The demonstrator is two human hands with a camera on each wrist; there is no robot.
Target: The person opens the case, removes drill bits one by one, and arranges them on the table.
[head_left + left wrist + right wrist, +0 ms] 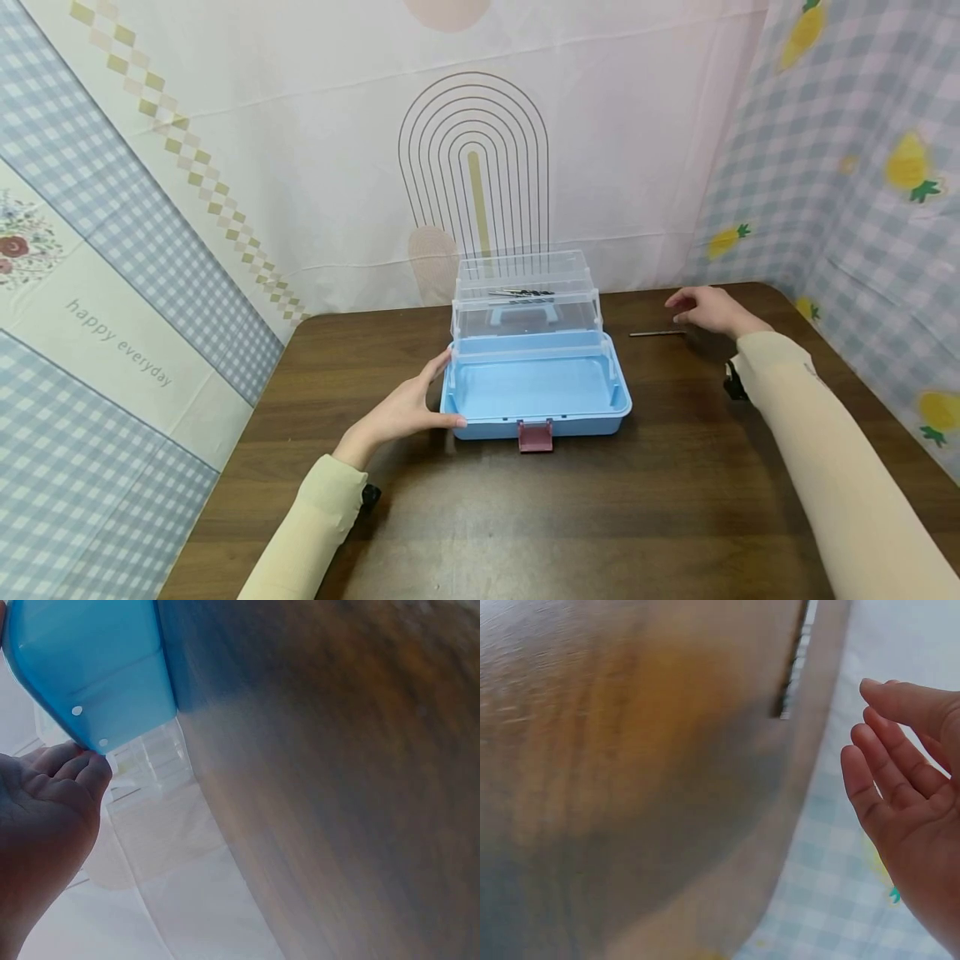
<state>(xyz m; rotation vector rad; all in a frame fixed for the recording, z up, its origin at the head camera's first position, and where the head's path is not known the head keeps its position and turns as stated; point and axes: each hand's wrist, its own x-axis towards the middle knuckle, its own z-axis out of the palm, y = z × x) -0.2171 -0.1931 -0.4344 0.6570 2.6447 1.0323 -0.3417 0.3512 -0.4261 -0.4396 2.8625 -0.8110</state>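
The box [536, 427] stood upright and open on the table [540, 517], near its rear edge, with its blue base forward and its transparent trays [472, 293] raised in steps above the rear. A pink latch [536, 438] hung at the front of the base, and a blue handle [525, 314] showed through the transparent plastic. Several dark bits [522, 292] lay crosswise in the upper part of the trays.

The left hand [408, 408] gripped the left end of the box: the thumb lay along the front corner, and the fingers reached to the rear corner.

The right hand [712, 311] held nothing. Its fingers were loosely bent, with a moderate gap between thumb and fingertips. It was positioned above the table, right of the box, near a single bit [657, 333] but apart from it. This bit lay flat, roughly parallel to the rear edge.

Printed cloth [622, 125] covered the wall behind the table. Both forearms wore pale sleeves [832, 467].
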